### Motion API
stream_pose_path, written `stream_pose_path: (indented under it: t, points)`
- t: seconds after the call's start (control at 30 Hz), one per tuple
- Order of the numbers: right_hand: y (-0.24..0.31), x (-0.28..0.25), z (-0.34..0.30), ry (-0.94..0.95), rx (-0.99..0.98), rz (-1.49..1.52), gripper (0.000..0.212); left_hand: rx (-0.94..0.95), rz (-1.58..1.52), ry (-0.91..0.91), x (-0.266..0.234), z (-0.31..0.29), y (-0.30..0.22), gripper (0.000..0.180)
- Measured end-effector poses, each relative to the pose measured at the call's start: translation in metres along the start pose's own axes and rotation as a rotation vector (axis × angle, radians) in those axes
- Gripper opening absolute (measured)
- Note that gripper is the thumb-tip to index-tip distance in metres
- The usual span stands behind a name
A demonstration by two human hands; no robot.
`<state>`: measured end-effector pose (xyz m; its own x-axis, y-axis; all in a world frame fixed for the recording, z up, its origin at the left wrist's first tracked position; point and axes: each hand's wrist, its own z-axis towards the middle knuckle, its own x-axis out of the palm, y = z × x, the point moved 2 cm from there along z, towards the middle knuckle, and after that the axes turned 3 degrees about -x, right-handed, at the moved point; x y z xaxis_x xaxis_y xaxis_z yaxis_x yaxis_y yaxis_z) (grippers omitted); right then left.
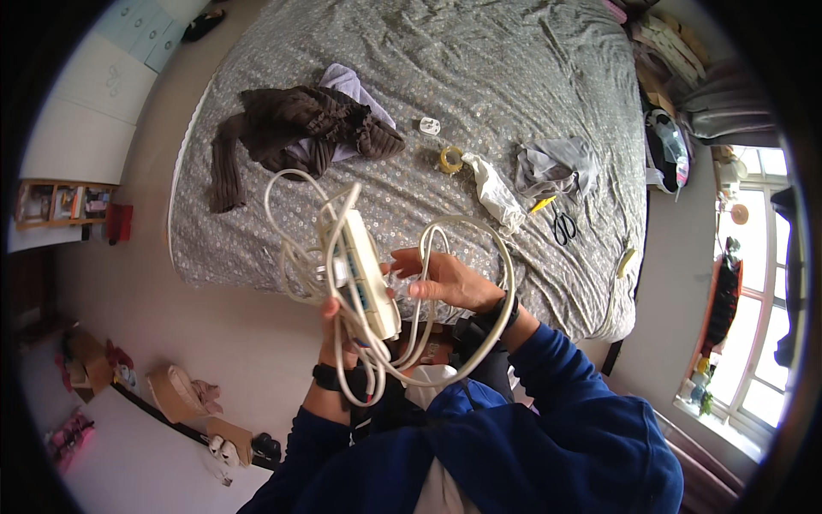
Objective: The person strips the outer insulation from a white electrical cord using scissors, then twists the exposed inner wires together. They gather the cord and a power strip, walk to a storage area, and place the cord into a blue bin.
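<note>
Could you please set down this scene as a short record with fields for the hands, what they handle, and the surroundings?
Left hand: holds the power strip
Right hand: open, beside the strip; whether it touches the cord is unclear
Cord: whitish, in loose loops, one crossing in front of the right wrist
Bed: grey patterned cover
On the bed: brown garment, tape roll, white cloth, grey cloth, black-handled scissors
Right side: bright window
</note>
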<state>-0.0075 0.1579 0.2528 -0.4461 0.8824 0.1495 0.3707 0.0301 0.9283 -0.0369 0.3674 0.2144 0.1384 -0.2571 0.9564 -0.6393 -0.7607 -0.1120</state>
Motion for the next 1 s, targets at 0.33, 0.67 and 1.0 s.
stream_pose_path:
  t: [0.33, 0.67, 1.0]
  points:
    - [0.013, 0.045, 0.078, -0.173, -0.33, -0.894, 0.038, 0.172, 0.18, -0.265, 0.005, -0.023, -0.041, 0.082]
    - [0.004, -0.015, 0.111, -0.029, -0.61, -0.918, 0.021, 0.573, 0.147, -0.356, 0.016, 0.046, -0.031, 0.083]
    - [-0.074, -0.103, 0.12, -0.098, -0.511, -0.831, 0.03, 0.579, 0.173, -0.515, -0.017, 0.093, -0.021, 0.071]
